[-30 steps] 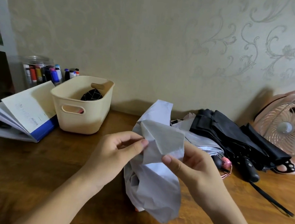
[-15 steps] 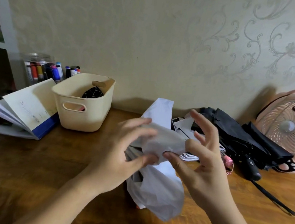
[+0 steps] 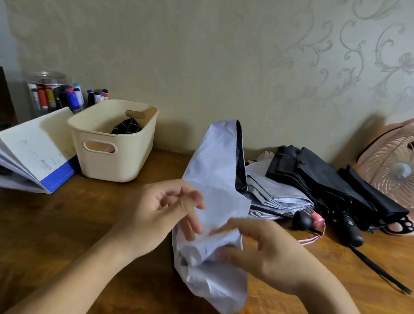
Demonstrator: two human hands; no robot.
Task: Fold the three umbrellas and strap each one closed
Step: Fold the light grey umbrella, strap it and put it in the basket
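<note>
Left fingers (image 3: 190, 199) spread loose, tips just touching the cloth. Right fingers (image 3: 239, 224) and thumb pinch a bunched fold. Left hand (image 3: 162, 211) and right hand (image 3: 269, 256) flank the pale umbrella (image 3: 214, 173), propped mid-table (image 3: 34, 240), pointing to 12 o'clock. At 2 o'clock lie the silver umbrella (image 3: 273, 199) and the black umbrella (image 3: 328, 182), beside a pink fan (image 3: 407, 171).

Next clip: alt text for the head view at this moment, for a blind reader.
Two hands work the loose fabric of a pale umbrella over a wooden table: the right hand grips the bunched cloth, the left hand touches it. Behind lie a grey umbrella and a black umbrella, with a cream basket, an open book and a pink fan.
</note>
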